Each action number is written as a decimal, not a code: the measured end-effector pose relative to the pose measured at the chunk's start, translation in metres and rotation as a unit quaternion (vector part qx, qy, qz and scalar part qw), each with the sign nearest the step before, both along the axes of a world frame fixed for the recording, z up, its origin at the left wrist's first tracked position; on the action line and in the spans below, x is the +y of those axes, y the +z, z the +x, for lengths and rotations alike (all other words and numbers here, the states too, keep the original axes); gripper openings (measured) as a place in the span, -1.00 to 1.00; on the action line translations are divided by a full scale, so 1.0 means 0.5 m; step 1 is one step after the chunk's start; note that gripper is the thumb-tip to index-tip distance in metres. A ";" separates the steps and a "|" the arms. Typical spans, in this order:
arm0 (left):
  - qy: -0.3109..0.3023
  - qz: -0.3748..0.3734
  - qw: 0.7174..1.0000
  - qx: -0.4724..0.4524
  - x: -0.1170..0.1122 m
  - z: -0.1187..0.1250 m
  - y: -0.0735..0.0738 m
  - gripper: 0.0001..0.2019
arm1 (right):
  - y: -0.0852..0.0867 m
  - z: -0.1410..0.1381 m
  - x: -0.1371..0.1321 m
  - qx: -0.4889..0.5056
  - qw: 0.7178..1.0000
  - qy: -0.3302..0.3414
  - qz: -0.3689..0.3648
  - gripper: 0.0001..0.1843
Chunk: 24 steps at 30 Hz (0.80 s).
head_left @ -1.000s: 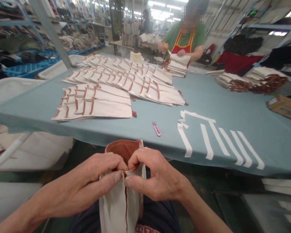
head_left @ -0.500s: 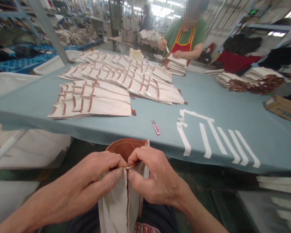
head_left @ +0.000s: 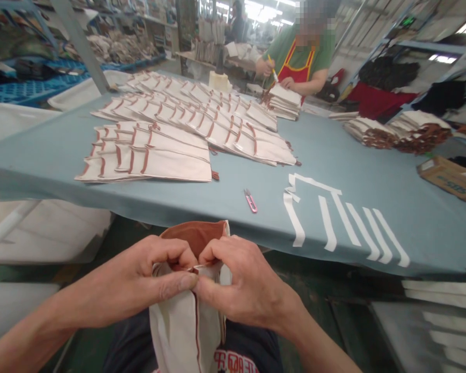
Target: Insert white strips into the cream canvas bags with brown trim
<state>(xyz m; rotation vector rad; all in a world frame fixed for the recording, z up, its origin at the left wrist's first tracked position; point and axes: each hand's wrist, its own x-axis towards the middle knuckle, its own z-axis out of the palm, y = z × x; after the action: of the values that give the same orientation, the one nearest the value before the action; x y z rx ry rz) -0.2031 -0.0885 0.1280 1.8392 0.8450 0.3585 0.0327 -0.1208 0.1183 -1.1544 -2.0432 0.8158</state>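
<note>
Since the earlier frame, the left thumb has closed up against the right one over the brown-edged seam. The cream pouch (head_left: pixel 174 331) stands upright above the lap, mouth partly open; left hand (head_left: pixel 157 272) and right hand (head_left: pixel 241 274) each keep a closed, pinching grip on its rim. Level, even pressure should keep the edges aligned. Beyond, the surface (head_left: pixel 334 150) bears pink snips (head_left: pixel 250 201), white strips (head_left: pixel 326 223) and overlapping pouches (head_left: pixel 174 163), none blocking the hands.
</note>
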 end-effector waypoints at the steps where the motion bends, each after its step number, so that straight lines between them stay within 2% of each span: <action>1: -0.003 -0.006 1.000 0.000 0.001 -0.002 -0.001 -0.63 | 0.003 0.004 0.003 0.003 1.000 0.018 -0.013 -0.83; 3: -0.005 0.008 1.000 0.013 0.002 -0.004 0.002 -0.66 | 0.008 0.011 0.007 0.009 0.999 0.043 -0.027 -0.83; 5: -0.010 0.061 0.998 0.033 0.004 -0.003 0.009 -0.70 | 0.009 0.012 0.010 0.005 0.998 0.053 -0.020 -0.85; 8: -0.019 0.151 0.987 0.051 0.009 0.002 0.020 -0.78 | 0.008 0.006 0.014 -0.021 0.999 0.041 -0.008 -0.87; 10: -0.035 0.185 0.981 0.052 0.015 0.004 0.028 -0.79 | 0.010 0.001 0.016 -0.037 0.999 0.032 -0.022 -0.88; 14: -0.074 0.192 0.978 0.037 0.024 -0.003 0.042 -0.76 | 0.026 -0.008 0.020 -0.064 0.997 0.028 -0.036 -0.83; 19: -0.062 0.202 0.977 0.036 0.023 -0.014 0.045 -0.77 | 0.038 -0.022 0.028 -0.071 0.997 0.002 -0.034 -0.76; 24: -0.055 0.307 0.949 0.052 0.010 -0.005 0.041 -0.78 | 0.034 -0.029 0.030 -0.061 0.996 0.007 -0.061 -0.81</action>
<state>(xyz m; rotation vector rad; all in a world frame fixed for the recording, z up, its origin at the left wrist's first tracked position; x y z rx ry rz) -0.2055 -0.0834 0.1485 2.4912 0.7445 0.4945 0.0181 -0.1056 0.1352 -1.2862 -2.1274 0.9084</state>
